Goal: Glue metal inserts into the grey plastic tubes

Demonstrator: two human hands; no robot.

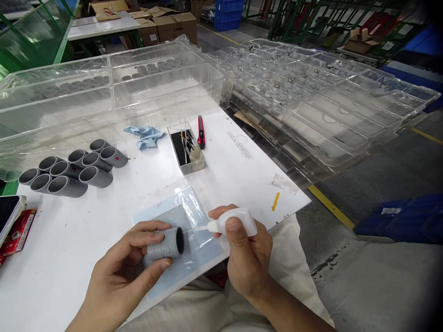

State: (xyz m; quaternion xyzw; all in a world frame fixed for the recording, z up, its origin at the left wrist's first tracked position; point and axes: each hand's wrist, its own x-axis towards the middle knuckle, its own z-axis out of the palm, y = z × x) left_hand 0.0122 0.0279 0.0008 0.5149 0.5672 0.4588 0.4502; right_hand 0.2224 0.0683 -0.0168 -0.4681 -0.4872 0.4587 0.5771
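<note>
- White worktable (249, 184) stands in a workshop, with clear plastic trays (332, 115) stacked beyond its right edge.
- On the table, a group of grey tubes (96, 177) stands at the left, apart from the hands; probably they are put there to be within reach and leave the front free.
- Tweezers (186, 147) lean in a small box (194, 168), and a red cutter (201, 133) lies beside it, I think so that they are easy to take.
- Left hand (126, 269) grips one grey cylinder (162, 244) between fingers and thumb, above the blue sheet (204, 251). It is tilted nearly on its side, open end to the right, perhaps so the opening faces the nozzle.
- Right hand (247, 258) is closed around a white bottle (244, 220). Its thin nozzle (200, 228) points at the cylinder's rim; I cannot tell if it touches.
- Both hands are apart, and the cylinder is between them, nearer the left.
</note>
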